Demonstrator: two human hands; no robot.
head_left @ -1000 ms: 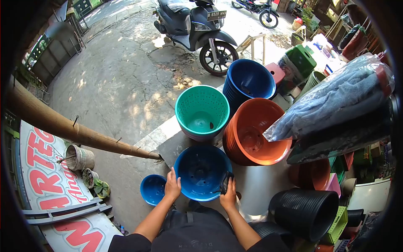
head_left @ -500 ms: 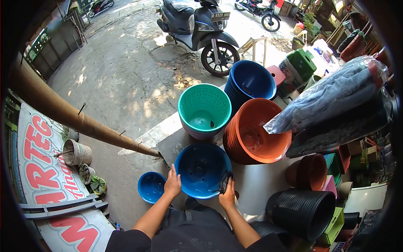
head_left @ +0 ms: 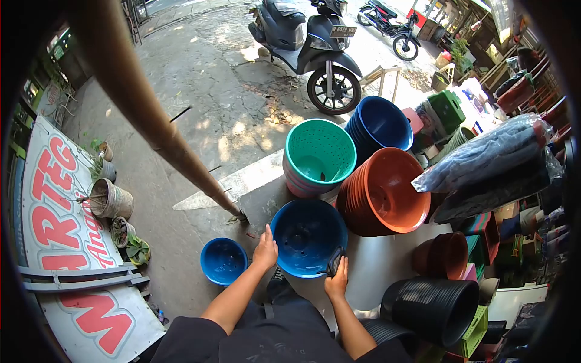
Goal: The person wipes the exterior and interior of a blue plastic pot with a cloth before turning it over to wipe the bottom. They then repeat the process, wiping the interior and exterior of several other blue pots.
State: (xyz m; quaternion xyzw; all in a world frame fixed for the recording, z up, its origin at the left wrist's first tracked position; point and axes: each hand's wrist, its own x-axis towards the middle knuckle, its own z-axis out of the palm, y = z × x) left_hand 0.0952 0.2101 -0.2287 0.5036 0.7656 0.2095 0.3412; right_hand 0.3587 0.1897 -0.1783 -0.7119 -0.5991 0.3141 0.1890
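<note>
Left hand (head_left: 265, 250), right hand (head_left: 339, 277) and tub (head_left: 308, 236) have shifted rightward in view since the earlier frame. The right is clamped on a dark cloth (head_left: 335, 261) at the tub's near-right rim; the left, fingers extended, lies along its left rim. Left of the grip, a bowl (head_left: 224, 260); beyond, a basket (head_left: 321, 146).

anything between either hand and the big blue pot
Yes, at the right hand: a black cloth it holds lies between it and the blue pot's lower-right rim. Nothing visible stands between the left hand and the left rim.
</note>
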